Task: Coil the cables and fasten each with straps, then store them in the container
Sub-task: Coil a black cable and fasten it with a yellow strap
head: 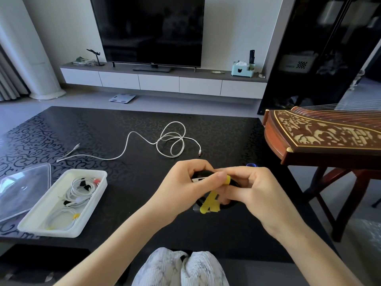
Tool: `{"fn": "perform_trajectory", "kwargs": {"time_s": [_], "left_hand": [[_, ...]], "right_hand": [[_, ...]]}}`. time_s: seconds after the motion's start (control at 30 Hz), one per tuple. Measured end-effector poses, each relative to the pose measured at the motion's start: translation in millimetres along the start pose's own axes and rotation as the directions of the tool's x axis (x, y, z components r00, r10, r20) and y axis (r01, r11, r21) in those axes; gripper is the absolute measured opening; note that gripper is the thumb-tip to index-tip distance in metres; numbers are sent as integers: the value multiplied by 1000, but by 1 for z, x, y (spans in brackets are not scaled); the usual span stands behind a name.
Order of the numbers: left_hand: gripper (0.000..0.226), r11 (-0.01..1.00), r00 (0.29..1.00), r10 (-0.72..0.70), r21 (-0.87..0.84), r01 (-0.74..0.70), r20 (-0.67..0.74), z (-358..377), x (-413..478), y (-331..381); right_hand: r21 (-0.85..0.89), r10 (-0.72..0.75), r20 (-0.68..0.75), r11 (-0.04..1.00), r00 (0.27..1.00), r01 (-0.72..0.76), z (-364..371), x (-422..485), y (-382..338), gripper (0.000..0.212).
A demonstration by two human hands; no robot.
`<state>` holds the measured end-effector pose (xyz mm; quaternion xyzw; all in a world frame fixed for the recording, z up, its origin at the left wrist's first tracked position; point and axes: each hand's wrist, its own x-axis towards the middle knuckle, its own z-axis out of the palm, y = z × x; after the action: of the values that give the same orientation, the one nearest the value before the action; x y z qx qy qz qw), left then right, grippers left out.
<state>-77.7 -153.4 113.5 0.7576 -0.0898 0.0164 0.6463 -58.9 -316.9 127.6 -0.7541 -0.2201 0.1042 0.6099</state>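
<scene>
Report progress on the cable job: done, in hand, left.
Done: strapped white cables lie in the white container. In hand: the left hand and right hand hold a coiled black cable with a yellow strap partly round it. Left: the loose white cable on the table needs coiling, strapping and storing; the black one needs storing too.

Living room in soft daylight, behind a dark patterned table [123, 124].
Far beyond the left hand [185, 188], a black television [148, 27] on a white low cabinet [158, 82] against a pale wall [237, 38]; further left, a white column [31, 58] and grey curtain [10, 79]; right of the right hand [259, 190], a wooden zither [321, 137], dark glass cabinet [329, 48] behind it; grey floor [185, 100].
</scene>
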Motion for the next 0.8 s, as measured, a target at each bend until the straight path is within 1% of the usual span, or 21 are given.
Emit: {"fn": "perform_trajectory", "kwargs": {"time_s": [0.03, 0.1, 0.17, 0.2, 0.23, 0.3, 0.33, 0.4, 0.43, 0.5, 0.53, 0.57, 0.63, 0.7, 0.8], "left_hand": [[31, 1000, 1000, 15, 26, -15, -3, -1, 0, 1], [28, 995, 999, 48, 89, -48, 4, -3, 0, 2], [26, 992, 999, 48, 115, -49, 15, -4, -1, 3], [23, 995, 999, 28, 99, -30, 18, -4, -1, 4], [20, 997, 1000, 2, 75, -3, 21, -5, -1, 3], [17, 997, 999, -28, 78, 25, 39, -5, -1, 2], [19, 994, 998, -37, 101, 32, 53, -5, -1, 1], [25, 988, 994, -72, 140, 60, 83, -4, 0, -3], [29, 985, 991, -101, 147, 88, 84, -2, 1, -5], [35, 976, 982, -185, 123, 178, 45, 2, 3, -9], [37, 969, 973, -230, 101, 227, 24, 5, 4, -10], [38, 960, 963, -270, 81, 268, 5, 7, 5, -12], [37, 944, 944, -328, 21, 328, -26, 10, 8, -16], [34, 922, 923, -382, -92, 377, -46, 10, 10, -17], [33, 864, 892, -452, -252, 436, -5, 7, 12, -17]], "right_hand": [[51, 45, 43, 998, 998, -48, -3, 2, 0, 29], [138, 129, 173, 979, 976, -153, -9, 5, 1, 35], [284, 172, 288, 924, 942, -255, -12, 7, 3, 44], [363, 171, 302, 889, 938, -279, -13, 8, 3, 47], [433, 168, 280, 857, 945, -281, -14, 8, 3, 45], [521, 182, 195, 813, 964, -259, -14, 9, 2, 36], [494, 191, 145, 836, 971, -238, -13, 10, 0, 35], [299, 175, 6, 939, 984, -169, -10, 14, 1, 35], [193, 143, -75, 973, 987, -127, -7, 16, 1, 35], [27, 22, -198, 999, 980, -17, -1, 16, 3, 23], [-48, -51, -229, 998, 972, 41, 1, 15, 5, 15], [-114, -116, -239, 989, 964, 91, 3, 14, 9, 10], [-199, -225, -231, 963, 946, 180, 3, 12, 19, 10], [-279, -343, -190, 917, 920, 285, 4, 10, 33, 12], [-453, -549, -101, 768, 829, 453, 7, 9, 51, 18]]}}
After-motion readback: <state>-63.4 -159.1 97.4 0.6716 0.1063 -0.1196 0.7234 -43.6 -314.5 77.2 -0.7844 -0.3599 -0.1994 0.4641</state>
